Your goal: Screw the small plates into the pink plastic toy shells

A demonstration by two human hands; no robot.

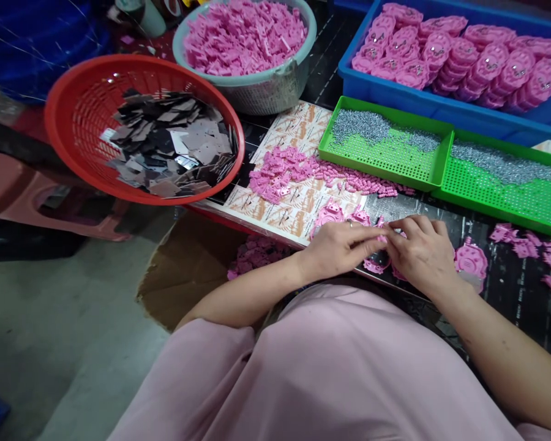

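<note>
At the table's front edge, my left hand and my right hand meet at the fingertips. A small pink plastic piece shows between the left thumb and fingers. My right fingers are curled in against the same spot, and what they grip is hidden. Beneath the hands lies a pink plastic housing, partly covered. More pink housings sit just left of my left hand. Another pink housing lies right of my right hand, with a grey plate at its lower edge.
Behind the hands are loose pink parts and green trays of small metal pieces. Farther back stand a blue bin of stacked pink housings and a grey-green basket of pink parts. A red basket holds metal plates.
</note>
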